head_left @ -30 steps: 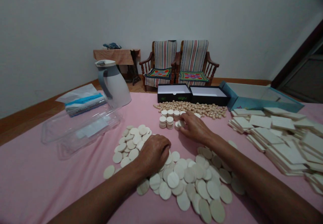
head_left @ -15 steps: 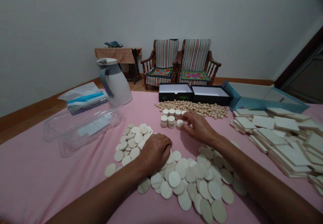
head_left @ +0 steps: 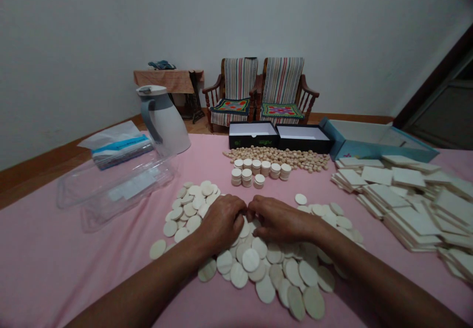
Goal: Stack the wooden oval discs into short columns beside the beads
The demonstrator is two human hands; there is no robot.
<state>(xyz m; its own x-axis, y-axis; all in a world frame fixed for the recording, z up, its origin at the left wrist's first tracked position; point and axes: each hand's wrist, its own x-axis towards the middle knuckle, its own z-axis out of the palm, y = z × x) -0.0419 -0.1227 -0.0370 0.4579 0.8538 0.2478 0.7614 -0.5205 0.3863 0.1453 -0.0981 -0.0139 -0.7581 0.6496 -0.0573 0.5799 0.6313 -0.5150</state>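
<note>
Head view, and here you are, leaning out over a loose spread of round pale wooden discs (head_left: 251,260) with both arms stretched across a pink cloth (head_left: 92,264). Your left hand (head_left: 221,223) is curled down, knuckles up, on the discs, and your right hand (head_left: 279,221) comes in from the other side with its fingers bent. The two hands almost meet in the middle, just beside each other! Both look half closed, but your fingertips are buried among the discs, so there's no telling whether either hand has hold of one. The discs lie overlapping beneath and in front of your hands, spreading out to the left and right.

Straight ahead, short stacks of small white discs (head_left: 247,177) stand in a tight cluster, right up against a heap of small tan wooden pieces (head_left: 275,157). Behind those sit two open black boxes (head_left: 253,135). Over on your right, piles of square pale wooden tiles (head_left: 402,214) crowd the cloth beside an open blue box (head_left: 380,143). On your left, there's a white jug with a grey handle (head_left: 164,120) and a clear plastic tray (head_left: 114,185).
</note>
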